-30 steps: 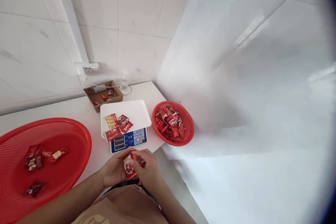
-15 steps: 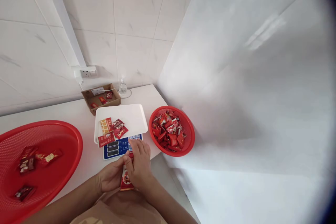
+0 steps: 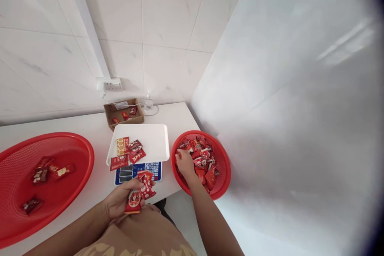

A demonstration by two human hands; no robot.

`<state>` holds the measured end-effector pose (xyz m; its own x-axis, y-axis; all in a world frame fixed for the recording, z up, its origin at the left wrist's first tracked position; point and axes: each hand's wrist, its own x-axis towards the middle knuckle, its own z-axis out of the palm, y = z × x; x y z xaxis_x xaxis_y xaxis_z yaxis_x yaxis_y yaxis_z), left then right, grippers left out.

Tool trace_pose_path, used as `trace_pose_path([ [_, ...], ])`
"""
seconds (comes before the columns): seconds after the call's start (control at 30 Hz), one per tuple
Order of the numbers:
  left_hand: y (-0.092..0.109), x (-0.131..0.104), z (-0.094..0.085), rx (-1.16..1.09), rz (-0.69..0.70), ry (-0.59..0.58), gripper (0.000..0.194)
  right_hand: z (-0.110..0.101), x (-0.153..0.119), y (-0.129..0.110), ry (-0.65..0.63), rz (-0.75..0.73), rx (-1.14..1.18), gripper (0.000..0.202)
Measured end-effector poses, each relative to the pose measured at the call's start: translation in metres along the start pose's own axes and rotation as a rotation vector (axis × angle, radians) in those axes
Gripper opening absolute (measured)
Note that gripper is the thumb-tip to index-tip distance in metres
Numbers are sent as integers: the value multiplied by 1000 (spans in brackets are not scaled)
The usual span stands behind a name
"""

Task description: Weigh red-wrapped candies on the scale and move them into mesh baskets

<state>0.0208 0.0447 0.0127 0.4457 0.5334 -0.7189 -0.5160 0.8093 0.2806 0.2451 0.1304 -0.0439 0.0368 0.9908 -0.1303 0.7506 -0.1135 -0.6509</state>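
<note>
My left hand (image 3: 121, 199) is closed around a few red snack packets (image 3: 133, 201) in front of my body, just below the scale. My right hand (image 3: 185, 164) reaches into the small red basket (image 3: 224, 160) on the right, its fingers curled down among the wrapped packets (image 3: 200, 164). What those fingers grip is mostly hidden. Between the hands and the wall is a digital scale with a blue keypad (image 3: 139, 169) and a white tray (image 3: 154, 144). Several red and yellow packets (image 3: 123, 146) lie on the tray's left part, one overhanging its front edge.
A large red basket (image 3: 85, 168) at the left holds several packets (image 3: 40, 172). Behind the tray stand a cardboard box (image 3: 138, 119) with a few packets inside and a clear bottle (image 3: 148, 103). A power socket (image 3: 112, 84) is on the tiled wall; a white panel (image 3: 285, 128) rises at the right.
My right hand has left my left hand and moved right into the small basket. The packets in my left hand now show more fully. The view has shifted slightly.
</note>
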Motion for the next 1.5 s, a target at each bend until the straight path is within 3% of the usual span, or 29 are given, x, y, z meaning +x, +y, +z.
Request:
trace_pose_path([
  [0.17, 4, -5, 4, -60, 71, 77, 45, 15, 36, 26, -183, 25, -389, 33],
  [0.37, 6, -8, 2, -99, 106, 105, 43, 17, 44, 32, -146, 10, -427, 28],
  [0.47, 11, -8, 2, -86, 150, 97, 38, 4, 41, 30, -12, 14, -211, 18],
  [0.57, 16, -8, 5, -37, 235, 130, 35, -8, 27, 17, 106, 58, 295, 16],
  [0.63, 18, -6, 9, 11, 273, 155, 35, -10, 10, 1, 46, 156, 741, 20],
  [0.7, 19, -4, 12, 71, 279, 173, 36, -7, -10, -19, -128, 284, 1127, 28],
  [0.77, 18, -1, 15, 147, 271, 195, 41, 2, -31, -40, -318, 399, 1344, 36],
  [0.87, 15, 0, 18, 287, 275, 215, 51, 19, -58, -67, -509, 451, 1443, 47],
  [0.97, 12, -4, 16, 369, 248, 199, 55, 34, -77, -84, -578, 359, 1418, 61],
  [1.07, 13, -12, 12, 368, 201, 191, 55, 43, -86, -90, -547, 320, 1422, 58],
  [1.2, 20, -24, 4, 344, 162, 165, 47, 48, -91, -92, -526, 435, 1446, 40],
  [1.5, 29, -43, -27, 253, 151, 142, 34, 57, -101, -102, -486, 582, 1551, 34],
])
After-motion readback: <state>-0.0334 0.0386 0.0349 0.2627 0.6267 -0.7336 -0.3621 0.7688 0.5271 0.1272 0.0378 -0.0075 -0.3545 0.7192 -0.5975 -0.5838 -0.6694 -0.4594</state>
